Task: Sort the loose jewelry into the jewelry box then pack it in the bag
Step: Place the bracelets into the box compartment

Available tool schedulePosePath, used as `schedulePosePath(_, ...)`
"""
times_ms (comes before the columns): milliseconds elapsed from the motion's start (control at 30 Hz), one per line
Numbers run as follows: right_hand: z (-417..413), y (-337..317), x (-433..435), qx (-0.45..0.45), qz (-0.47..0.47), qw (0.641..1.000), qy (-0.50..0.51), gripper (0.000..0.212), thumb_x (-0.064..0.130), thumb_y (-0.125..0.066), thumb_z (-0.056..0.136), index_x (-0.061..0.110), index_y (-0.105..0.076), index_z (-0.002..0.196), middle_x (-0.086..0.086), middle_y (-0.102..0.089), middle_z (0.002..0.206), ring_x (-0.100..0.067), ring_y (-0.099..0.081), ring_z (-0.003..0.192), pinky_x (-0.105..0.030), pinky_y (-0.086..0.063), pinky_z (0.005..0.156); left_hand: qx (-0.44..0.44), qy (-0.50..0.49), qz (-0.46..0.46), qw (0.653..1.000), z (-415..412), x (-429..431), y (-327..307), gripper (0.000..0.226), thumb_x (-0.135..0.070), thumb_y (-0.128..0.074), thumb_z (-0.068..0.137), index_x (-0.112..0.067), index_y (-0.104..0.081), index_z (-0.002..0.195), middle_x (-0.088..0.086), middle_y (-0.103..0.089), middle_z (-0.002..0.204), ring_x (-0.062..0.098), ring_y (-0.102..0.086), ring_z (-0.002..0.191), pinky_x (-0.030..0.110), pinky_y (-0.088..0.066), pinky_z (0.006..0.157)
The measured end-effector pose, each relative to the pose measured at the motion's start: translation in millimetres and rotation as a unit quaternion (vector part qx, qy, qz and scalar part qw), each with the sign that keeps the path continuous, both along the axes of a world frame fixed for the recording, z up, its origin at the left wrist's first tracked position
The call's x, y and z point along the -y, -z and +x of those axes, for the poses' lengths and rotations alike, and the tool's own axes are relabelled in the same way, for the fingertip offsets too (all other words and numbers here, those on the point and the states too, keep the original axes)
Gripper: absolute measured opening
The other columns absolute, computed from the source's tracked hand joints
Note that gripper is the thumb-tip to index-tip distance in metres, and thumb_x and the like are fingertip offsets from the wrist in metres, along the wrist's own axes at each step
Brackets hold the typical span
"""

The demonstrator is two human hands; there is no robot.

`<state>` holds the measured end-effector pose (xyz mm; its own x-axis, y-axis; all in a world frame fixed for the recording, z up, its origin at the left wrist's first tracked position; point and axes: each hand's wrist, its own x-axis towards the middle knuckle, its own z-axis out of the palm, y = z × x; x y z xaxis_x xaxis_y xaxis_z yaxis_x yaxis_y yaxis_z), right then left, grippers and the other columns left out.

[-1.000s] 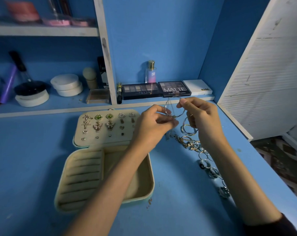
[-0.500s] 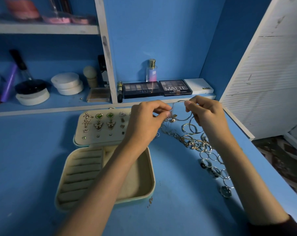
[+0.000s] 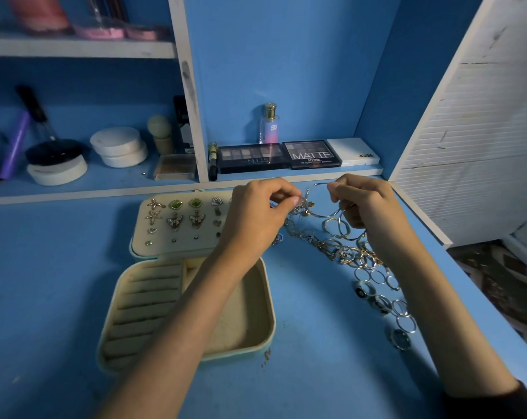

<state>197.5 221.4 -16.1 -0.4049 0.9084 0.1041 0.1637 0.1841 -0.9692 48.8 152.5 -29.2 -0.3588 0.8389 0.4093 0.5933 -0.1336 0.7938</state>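
An open cream jewelry box (image 3: 256,343) lies on the blue table, its lid (image 3: 147,231) folded back with several earrings pinned to it. My left hand (image 3: 256,213) pinches one end of a thin silver hoop bracelet (image 3: 322,214) just above the table. My right hand (image 3: 365,201) pinches the other end. Under and right of my hands lies a pile of loose rings and chains (image 3: 356,255), trailing toward the table's right edge. No bag is in view.
Eyeshadow palettes (image 3: 253,158), a white case (image 3: 353,151) and a perfume bottle (image 3: 269,124) stand on the back ledge. Powder jars (image 3: 117,146) and brushes fill the left shelf. A white slatted panel (image 3: 473,131) borders the right; the table edge drops to the floor there.
Both hands have spread slightly apart with the bracelet between them and sit a little lower over the jewelry pile. The box has not moved.
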Motion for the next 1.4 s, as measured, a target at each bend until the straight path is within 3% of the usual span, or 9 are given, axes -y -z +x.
schedulePosePath(133, 1.7, 0.8, -0.7, 0.006, -0.004, 1.0, -0.006, 0.031, 0.014, -0.056, 0.089, 0.012, -0.048, 0.059, 0.0, -0.028, 0.051, -0.01, -0.021, 0.043, -0.019, -0.019, 0.042, 0.005, 0.004, -0.007, 1.0, -2.7, 0.5, 0.5, 0.012, -0.007, -0.067, 0.084, -0.018, -0.073, 0.085, -0.013, -0.068, 0.076, -0.009, -0.06, 0.073, 0.003, -0.043, 0.063)
schedulePosePath(300, 1.6, 1.3, -1.9, 0.005, -0.001, 1.0, -0.008, 0.031, 0.013, -0.056, 0.089, 0.012, -0.049, 0.059, 0.004, -0.029, 0.047, -0.009, -0.022, 0.042, -0.018, -0.019, 0.042, 0.035, 0.052, -0.038, 0.997, -3.3, 2.2, -1.4, 0.041, 0.009, -0.051, 0.082, -0.02, -0.067, 0.107, -0.01, -0.069, 0.102, -0.001, -0.059, 0.095, 0.012, -0.048, 0.075)
schedulePosePath(433, 2.0, 1.2, -1.7, -0.011, -0.008, 0.999, -0.03, 0.032, 0.011, -0.056, 0.088, 0.013, -0.049, 0.056, -0.002, -0.03, 0.052, -0.009, -0.023, 0.042, -0.019, -0.02, 0.042, 0.171, 0.139, -0.08, 0.972, -3.8, 1.4, -8.1, 0.028, -0.005, -0.056, 0.092, -0.025, -0.064, 0.112, -0.012, -0.071, 0.098, -0.004, -0.062, 0.097, 0.014, -0.047, 0.087)
schedulePosePath(600, -0.9, 2.7, 1.8, -0.011, -0.007, 1.0, -0.023, 0.022, 0.033, -0.064, 0.085, 0.017, -0.063, 0.07, -0.01, -0.029, 0.06, -0.013, -0.02, 0.047, -0.023, -0.016, 0.044, 0.289, 0.154, -0.086, 0.941, -1.7, 2.2, -11.7, 0.018, -0.002, -0.064, 0.086, -0.017, -0.068, 0.094, -0.005, -0.072, 0.078, 0.001, -0.065, 0.072, 0.014, -0.049, 0.061)
schedulePosePath(700, -1.3, 2.6, 3.5, -0.007, -0.053, 0.997, -0.049, 0.043, 0.053, -0.063, 0.072, 0.013, -0.066, 0.087, 0.0, -0.026, 0.055, -0.013, -0.018, 0.047, -0.02, -0.016, 0.042, 0.428, 0.125, -0.045, 0.894, -1.2, 0.1, -14.3, 0.014, 0.002, -0.062, 0.085, -0.009, -0.066, 0.093, -0.001, -0.072, 0.075, 0.006, -0.066, 0.068, 0.014, -0.052, 0.064)
schedulePosePath(767, -2.4, 3.1, 5.6, -0.013, -0.058, 0.995, -0.074, 0.035, 0.046, -0.063, 0.077, 0.012, -0.067, 0.083, -0.001, -0.023, 0.056, -0.013, -0.016, 0.047, -0.021, -0.014, 0.043, 0.464, 0.113, -0.022, 0.878, -0.1, -1.0, -14.9, 0.013, 0.004, -0.062, 0.085, -0.007, -0.064, 0.092, 0.001, -0.071, 0.075, 0.006, -0.066, 0.066, 0.015, -0.053, 0.066)
schedulePosePath(900, -4.3, 6.3, 5.3, -0.042, -0.035, 0.997, -0.054, 0.023, 0.027, -0.06, 0.089, 0.011, -0.063, 0.072, -0.004, -0.023, 0.055, -0.012, -0.015, 0.045, -0.024, -0.011, 0.045, 0.457, 0.131, -0.018, 0.88, 2.0, 0.9, -12.8, 0.016, 0.005, -0.063, 0.083, -0.008, -0.065, 0.093, -0.002, -0.072, 0.074, 0.006, -0.066, 0.067, 0.015, -0.053, 0.066)
schedulePosePath(1200, -0.6, 3.1, 5.0, -0.04, 0.024, 0.999, -0.002, 0.03, 0.026, -0.06, 0.09, 0.006, -0.057, 0.068, -0.002, -0.029, 0.05, -0.015, -0.017, 0.048, -0.028, -0.014, 0.048, 0.334, 0.11, -0.059, 0.934, 3.3, 2.3, -7.6, 0.013, -0.004, -0.068, 0.084, -0.017, -0.07, 0.087, -0.006, -0.07, 0.071, 0.001, -0.062, 0.063, 0.012, -0.048, 0.059)
schedulePosePath(1400, -0.9, 1.3, 7.9, -0.023, 0.059, 0.998, 0.009, 0.032, 0.024, -0.058, 0.092, -0.001, -0.055, 0.072, 0.013, -0.037, 0.041, -0.017, -0.019, 0.05, -0.023, -0.017, 0.045, 0.298, 0.112, -0.064, 0.946, 7.3, 3.7, -10.2, 0.01, -0.008, -0.068, 0.084, -0.017, -0.071, 0.087, -0.006, -0.071, 0.076, -0.001, -0.062, 0.064, 0.013, -0.046, 0.059)
